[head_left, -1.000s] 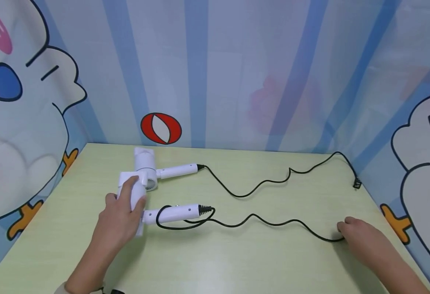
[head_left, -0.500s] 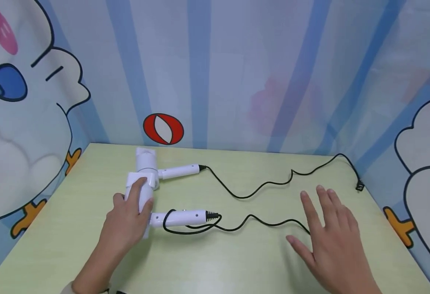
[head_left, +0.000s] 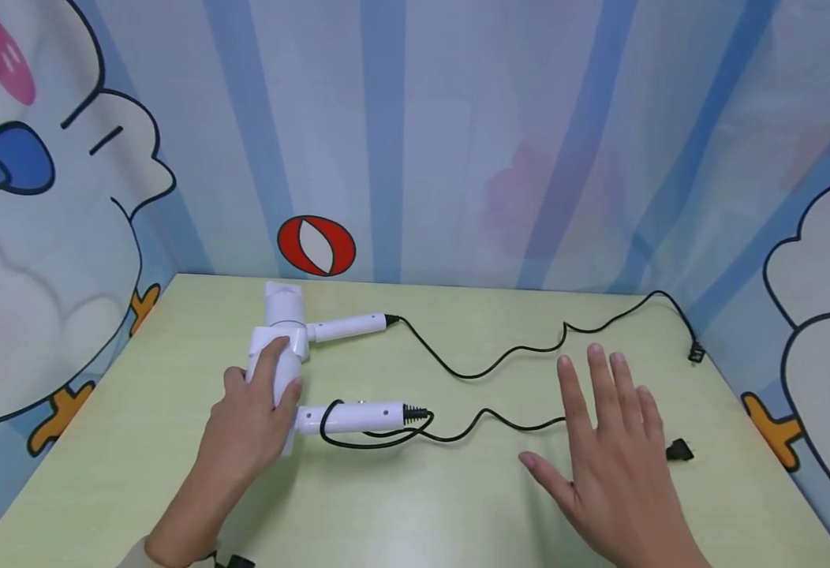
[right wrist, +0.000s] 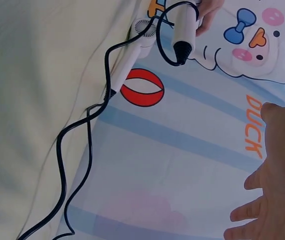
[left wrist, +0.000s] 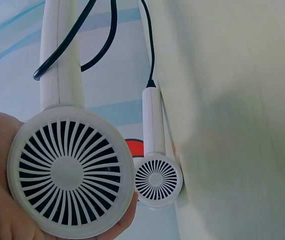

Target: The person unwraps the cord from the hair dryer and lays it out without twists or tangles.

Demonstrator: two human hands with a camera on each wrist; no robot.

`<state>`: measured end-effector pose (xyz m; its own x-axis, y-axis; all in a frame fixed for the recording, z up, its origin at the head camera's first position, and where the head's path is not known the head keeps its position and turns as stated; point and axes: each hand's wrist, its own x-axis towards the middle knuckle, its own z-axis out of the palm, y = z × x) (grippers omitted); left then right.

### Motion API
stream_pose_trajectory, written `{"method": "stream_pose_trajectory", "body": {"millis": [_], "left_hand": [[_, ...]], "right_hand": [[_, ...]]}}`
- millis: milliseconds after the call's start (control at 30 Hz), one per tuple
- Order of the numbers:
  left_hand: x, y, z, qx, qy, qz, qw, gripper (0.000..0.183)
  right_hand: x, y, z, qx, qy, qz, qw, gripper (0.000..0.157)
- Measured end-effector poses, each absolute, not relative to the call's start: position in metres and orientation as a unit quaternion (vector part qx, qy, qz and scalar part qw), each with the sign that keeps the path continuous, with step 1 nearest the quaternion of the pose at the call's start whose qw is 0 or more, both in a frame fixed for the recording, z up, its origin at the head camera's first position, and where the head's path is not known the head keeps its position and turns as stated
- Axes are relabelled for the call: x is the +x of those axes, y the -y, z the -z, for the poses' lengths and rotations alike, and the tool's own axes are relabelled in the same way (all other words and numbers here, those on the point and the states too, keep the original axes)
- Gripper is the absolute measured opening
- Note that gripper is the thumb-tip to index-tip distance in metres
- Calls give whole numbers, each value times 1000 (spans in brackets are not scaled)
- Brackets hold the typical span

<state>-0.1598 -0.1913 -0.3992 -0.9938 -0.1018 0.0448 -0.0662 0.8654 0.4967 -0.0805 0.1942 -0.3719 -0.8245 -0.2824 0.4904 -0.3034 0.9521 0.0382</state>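
Observation:
My left hand (head_left: 244, 426) grips the barrel of the nearer white hair dryer (head_left: 358, 416), whose handle points right. A loop of its black cord (head_left: 454, 439) hangs around that handle. In the left wrist view, the held dryer's round vented end (left wrist: 67, 172) faces the camera, with my palm and fingers around the rim. Just behind lies a second white hair dryer (head_left: 347, 327), its cord running right. My right hand (head_left: 617, 457), fingers spread and holding nothing, hovers over the nearer cord and hides part of it. That cord's black plug (head_left: 680, 450) shows beyond the hand.
Both dryers are at the left part of a pale table (head_left: 415, 505). Toward the back right corner lies the far dryer's plug (head_left: 696, 352). A cartoon-printed backdrop (head_left: 443, 158) encloses the back and sides. A small dark object (head_left: 240, 562) shows beside the left wrist.
My right hand has released the end of the nearer cord, spread its fingers and moved left, leaving the plug visible. The left hand keeps its grip, with the dryer shifted slightly right.

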Motion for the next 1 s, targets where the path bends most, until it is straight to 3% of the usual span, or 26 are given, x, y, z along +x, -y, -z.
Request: {"method": "stream_pose_trajectory", "body": {"millis": [233,467,700,1000], "left_hand": [[-159,192,400,46,966,255,29,65],[-158,191,398,48,966,251,31,66],[-157,191,397,50,966,251,30,66],[-158,192,397,52,966,252,25,66]], "right_hand": [[-107,-194,396,172,970,-21,171,91],[-137,-190,423,234,966,-60,88,68],[-161,-181,435,304,948,-76,55,32],[-179,-176,442,360,927,-91,54,15]]}}
